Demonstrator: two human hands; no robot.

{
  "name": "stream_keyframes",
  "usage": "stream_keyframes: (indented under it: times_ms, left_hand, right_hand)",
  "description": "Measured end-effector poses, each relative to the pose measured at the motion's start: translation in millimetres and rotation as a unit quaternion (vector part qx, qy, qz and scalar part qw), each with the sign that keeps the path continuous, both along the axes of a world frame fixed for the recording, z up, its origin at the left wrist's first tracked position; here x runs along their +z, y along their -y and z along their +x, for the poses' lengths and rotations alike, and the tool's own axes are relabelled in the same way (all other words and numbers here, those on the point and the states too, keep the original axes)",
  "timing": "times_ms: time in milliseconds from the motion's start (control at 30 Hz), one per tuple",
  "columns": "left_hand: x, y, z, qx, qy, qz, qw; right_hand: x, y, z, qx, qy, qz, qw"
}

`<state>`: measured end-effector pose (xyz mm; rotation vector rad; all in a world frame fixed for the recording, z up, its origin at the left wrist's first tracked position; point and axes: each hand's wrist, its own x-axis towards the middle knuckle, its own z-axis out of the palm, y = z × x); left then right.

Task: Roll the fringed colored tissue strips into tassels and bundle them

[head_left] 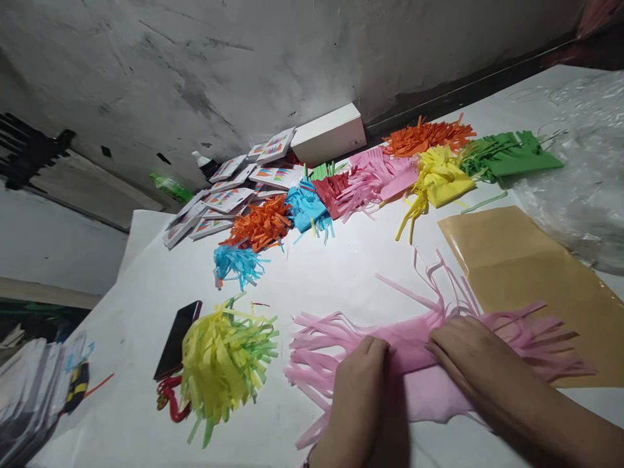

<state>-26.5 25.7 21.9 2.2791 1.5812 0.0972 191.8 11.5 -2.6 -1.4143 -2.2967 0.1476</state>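
Pink fringed tissue paper (409, 348) lies across the white table in front of me, its cut strips spreading out to the left and right. My left hand (358, 380) has its fingers curled on the paper's middle band, left of centre. Over the right part of the same band, my right hand (465, 351) is closed with the fingertips pressed on the folded edge. A paler pink flat part shows below, between my wrists. To the left lies a yellow-and-green tissue tassel (219, 364), apart from both hands.
Brown paper (536, 286) and clear plastic wrap (585, 149) lie at the right. Coloured tassel bundles (375, 175), printed packs (229, 198) and a white box (329, 133) line the back by the wall. A phone (178, 338) rests beside the yellow tassel.
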Motion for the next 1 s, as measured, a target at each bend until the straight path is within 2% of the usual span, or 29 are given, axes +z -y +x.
stream_keyframes:
  times_ms: [133, 200, 267, 367, 467, 500, 567, 633, 667, 700, 767, 867, 1000]
  left_hand:
    - [4.9, -19.0, 13.2, 0.051, -0.118, -0.025, 0.991]
    - [6.7, -22.3, 16.8, 0.064, -0.132, -0.035, 0.989]
    - [7.2, -23.1, 18.5, 0.068, -0.13, -0.042, 0.988]
    - [5.6, -23.8, 18.6, 0.068, -0.119, -0.05, 0.989]
    - [2.6, -24.7, 13.9, 0.074, -0.105, -0.046, 0.991]
    - [1.8, -24.1, 10.9, 0.076, -0.089, -0.025, 0.993]
    - [1.1, -20.4, 3.4, 0.057, -0.033, 0.068, 0.996]
    - [1.0, -13.3, -3.6, 0.0, 0.036, 0.181, 0.983]
    - [0.7, -9.0, -6.1, -0.039, 0.061, 0.209, 0.975]
    - [-0.1, -4.7, -7.6, -0.076, 0.072, 0.212, 0.972]
    - [-3.8, 2.8, -8.0, -0.125, 0.065, 0.173, 0.975]
    - [-12.9, 7.9, -5.8, -0.129, 0.04, 0.142, 0.981]
    - [-23.8, 4.4, -7.1, -0.13, 0.052, 0.173, 0.975]
  right_hand:
    - [2.1, -20.2, -4.9, -0.036, 0.05, 0.006, 0.998]
    - [7.2, -23.3, -6.8, -0.05, 0.069, 0.024, 0.996]
    - [11.8, -20.0, -8.7, -0.054, 0.075, 0.072, 0.993]
    - [9.9, -7.8, -12.3, 0.037, 0.057, 0.165, 0.984]
    - [-4.0, 2.7, -16.0, 0.124, 0.058, 0.176, 0.975]
    - [-9.2, 4.5, -17.0, 0.128, 0.061, 0.171, 0.975]
    - [-17.0, 5.2, -19.5, 0.12, 0.043, 0.166, 0.978]
    - [-20.2, 3.7, -22.7, 0.099, -0.007, 0.137, 0.986]
    - [-20.4, 2.6, -24.4, 0.081, -0.037, 0.118, 0.989]
    - [-20.2, 1.5, -25.6, 0.061, -0.06, 0.1, 0.991]
    - [-19.6, -0.7, -23.7, 0.009, -0.071, 0.085, 0.994]
    - [-16.9, -3.6, -2.1, -0.085, 0.005, 0.109, 0.99]
    - [0.1, 0.7, 41.8, -0.214, 0.057, 0.171, 0.96]
